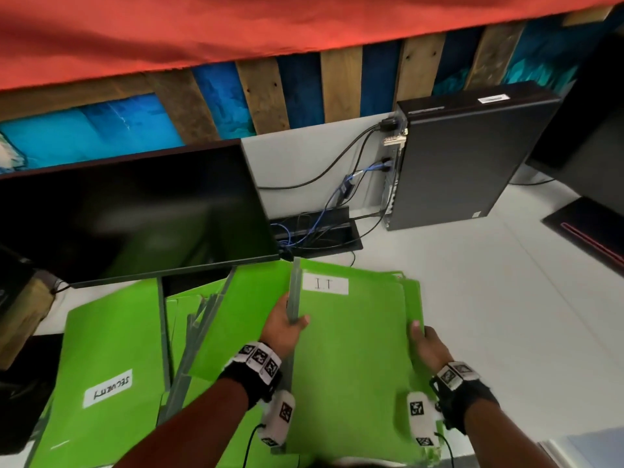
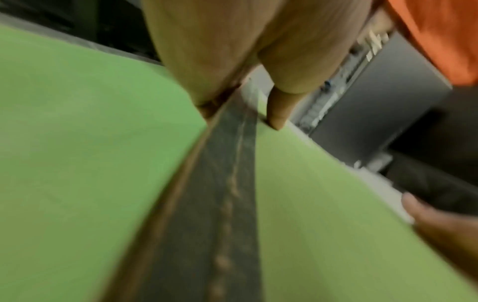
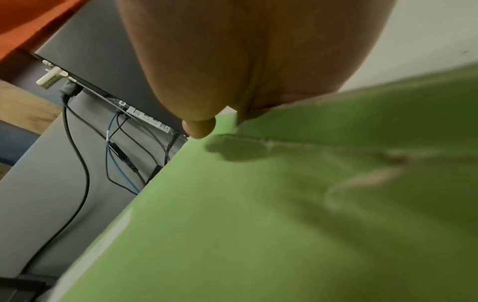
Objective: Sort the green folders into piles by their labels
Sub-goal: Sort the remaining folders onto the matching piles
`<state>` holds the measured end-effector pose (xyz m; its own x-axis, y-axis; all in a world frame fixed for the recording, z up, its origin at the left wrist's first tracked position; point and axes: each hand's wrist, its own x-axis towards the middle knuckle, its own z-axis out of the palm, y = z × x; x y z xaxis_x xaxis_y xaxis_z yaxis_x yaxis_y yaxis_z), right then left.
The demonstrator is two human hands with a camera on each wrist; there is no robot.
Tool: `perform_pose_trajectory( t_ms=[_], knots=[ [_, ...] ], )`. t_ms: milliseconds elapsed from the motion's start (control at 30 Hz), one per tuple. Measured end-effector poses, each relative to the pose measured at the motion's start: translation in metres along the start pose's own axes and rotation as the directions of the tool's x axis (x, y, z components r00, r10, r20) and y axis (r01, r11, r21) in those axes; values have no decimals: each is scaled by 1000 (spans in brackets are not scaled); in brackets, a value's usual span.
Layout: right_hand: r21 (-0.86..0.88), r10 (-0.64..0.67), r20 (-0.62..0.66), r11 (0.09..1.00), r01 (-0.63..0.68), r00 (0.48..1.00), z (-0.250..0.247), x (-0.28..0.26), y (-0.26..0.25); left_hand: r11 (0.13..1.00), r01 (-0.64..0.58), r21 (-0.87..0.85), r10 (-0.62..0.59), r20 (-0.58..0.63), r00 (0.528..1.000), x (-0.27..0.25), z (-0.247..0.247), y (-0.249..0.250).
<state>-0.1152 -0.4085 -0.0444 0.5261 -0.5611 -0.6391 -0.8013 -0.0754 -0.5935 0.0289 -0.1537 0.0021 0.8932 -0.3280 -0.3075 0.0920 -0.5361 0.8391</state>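
Observation:
A green folder labelled "IT" [image 1: 351, 339] lies on top of a small pile of green folders at the middle right of the white desk. My left hand [image 1: 287, 324] grips its grey spine [image 2: 220, 183] with the thumb on the cover. My right hand [image 1: 423, 339] pinches the folder's right edge [image 3: 258, 183], thumb on top. To the left lies a green folder labelled "SECURITY" [image 1: 111, 366], its label upside down to me. Between them sit more green folders [image 1: 216, 319] in a loose, skewed heap, their labels hidden.
A dark monitor [image 1: 135, 211] stands just behind the left folders. A black computer tower [image 1: 456, 163] lies at the back right with cables [image 1: 337, 197] running to a desk opening. Bare white desk [image 1: 489, 298] lies to the right of the IT pile.

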Motion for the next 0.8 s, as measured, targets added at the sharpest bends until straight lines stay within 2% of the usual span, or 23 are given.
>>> perform_pose_trajectory(
  t_ms=[67,133,200,333,367,400,433,467,500,533,567,600,667,733,800],
  knots=[
    [23,-2,8,1000,2,1000,2,0,2,974,30,224,-24,-30,999,3,15,-13],
    [54,-17,7,998,17,1000,4,0,3,905,62,420,-49,-41,998,4,21,-23],
    [69,-35,-4,997,35,999,7,2,6,881,64,469,-64,-17,998,3,25,-29],
    [42,-61,-41,997,63,997,14,4,12,824,-64,564,-27,151,988,-4,18,-37],
    [27,-67,-49,997,68,997,15,5,11,796,-80,600,-23,162,987,-3,10,-38],
    [13,-70,-54,997,71,996,16,6,10,762,-81,642,0,125,992,0,-1,-39],
    [9,-67,-58,998,68,996,16,6,9,745,-54,665,49,26,998,4,-13,-40],
    [5,-65,-59,998,65,996,17,6,8,752,18,659,82,-121,989,6,-27,-42],
    [6,-62,-59,998,63,996,18,7,8,769,134,625,48,-266,963,7,-42,-45],
    [6,-61,-59,998,62,996,18,8,7,773,264,577,-41,-370,928,8,-58,-53],
    [7,-56,-62,998,57,996,18,9,8,762,379,526,-153,-423,893,6,-74,-61],
    [6,-53,-65,999,53,996,18,9,8,742,458,490,-247,-435,866,4,-87,-70],
    [4,-48,-70,999,48,996,19,11,8,713,491,501,-314,-397,862,-3,-105,-84],
    [-1,-45,-73,999,45,996,20,12,8,720,438,539,-270,-364,891,-12,-110,-90],
    [-8,-43,-73,999,42,996,23,12,5,782,409,471,-244,-372,895,-23,-111,-93]
  ],
)
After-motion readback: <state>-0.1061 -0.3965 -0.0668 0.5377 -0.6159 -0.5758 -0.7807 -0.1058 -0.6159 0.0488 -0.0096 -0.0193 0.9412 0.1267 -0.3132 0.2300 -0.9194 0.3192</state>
